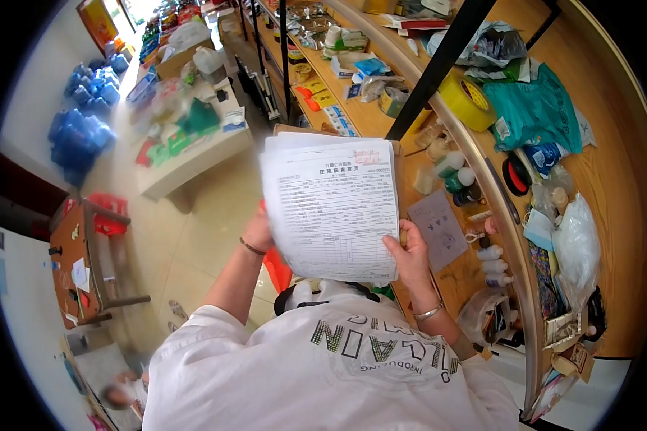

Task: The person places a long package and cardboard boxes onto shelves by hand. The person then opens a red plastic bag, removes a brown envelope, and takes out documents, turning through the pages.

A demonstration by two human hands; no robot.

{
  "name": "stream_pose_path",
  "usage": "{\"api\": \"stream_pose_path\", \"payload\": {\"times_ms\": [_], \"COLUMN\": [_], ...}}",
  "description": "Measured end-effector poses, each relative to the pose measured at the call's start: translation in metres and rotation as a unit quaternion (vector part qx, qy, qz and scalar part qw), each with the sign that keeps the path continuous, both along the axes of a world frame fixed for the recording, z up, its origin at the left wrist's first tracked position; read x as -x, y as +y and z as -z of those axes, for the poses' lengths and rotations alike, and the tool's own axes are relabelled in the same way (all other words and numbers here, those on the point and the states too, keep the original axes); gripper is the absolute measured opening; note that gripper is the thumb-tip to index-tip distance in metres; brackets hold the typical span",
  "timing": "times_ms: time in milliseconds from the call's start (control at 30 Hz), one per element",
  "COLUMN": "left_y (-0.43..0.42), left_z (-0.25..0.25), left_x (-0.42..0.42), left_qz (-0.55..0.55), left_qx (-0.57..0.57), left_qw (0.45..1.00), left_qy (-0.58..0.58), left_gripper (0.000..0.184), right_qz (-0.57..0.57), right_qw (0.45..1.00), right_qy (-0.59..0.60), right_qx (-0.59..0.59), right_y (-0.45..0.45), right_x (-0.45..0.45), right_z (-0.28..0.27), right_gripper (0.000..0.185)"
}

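A stack of printed forms with a red stamp near its top right corner is held up in front of my chest. My left hand, with a dark bracelet at the wrist, grips the left edge; some of its fingers are hidden behind the sheets. On the lower right edge, my right hand pinches the stack with the thumb on top, a silver bangle on that wrist. Brown board or card shows behind the papers. Just below my left hand is an orange-red object, partly covered.
Wooden shelves on the right carry a teal plastic bag, yellow tape and several small bottles. A cluttered white table stands ahead left, blue water jugs beyond it. Another person is at lower left.
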State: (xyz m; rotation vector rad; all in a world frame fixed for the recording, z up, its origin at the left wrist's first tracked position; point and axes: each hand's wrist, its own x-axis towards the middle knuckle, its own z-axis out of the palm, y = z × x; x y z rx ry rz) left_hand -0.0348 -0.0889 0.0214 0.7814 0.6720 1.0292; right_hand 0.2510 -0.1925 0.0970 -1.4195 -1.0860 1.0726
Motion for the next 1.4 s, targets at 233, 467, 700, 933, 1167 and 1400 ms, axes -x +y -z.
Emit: {"api": "stream_pose_path", "payload": {"times_ms": [233,467,700,933,1167,1400], "left_y": [-0.002,-0.001,-0.004,-0.001,-0.004,-0.003], "left_z": [0.003,0.003,-0.019,-0.015,-0.030,-0.027], "left_x": [0.000,-0.001,-0.010,-0.010,-0.014,-0.014], "left_qz": [-0.027,-0.037,-0.040,-0.039,-0.031,-0.035], "left_qx": [0.047,0.056,0.040,0.045,0.050,0.028], "left_qw": [0.999,0.998,0.998,0.998,0.998,0.998], "left_qy": [-0.002,0.003,-0.016,-0.001,-0.026,-0.035], "left_gripper": [0.033,0.034,0.032,0.031,0.030,0.031], "right_qz": [0.000,0.012,0.026,0.033,0.041,0.038], "right_qw": [1.000,1.000,1.000,0.999,0.999,0.999], "right_qy": [0.004,0.013,0.018,0.005,0.001,0.014], "right_qx": [0.000,0.012,0.004,-0.005,-0.001,-0.009], "right_y": [0.001,0.002,0.001,0.000,-0.001,-0.001], "right_x": [0.003,0.005,0.005,0.005,0.007,0.006], "right_z": [-0.002,-0.001,0.002,0.004,-0.003,-0.002], "right_gripper": [0.034,0.031,0.029,0.027,0.028,0.027]}}
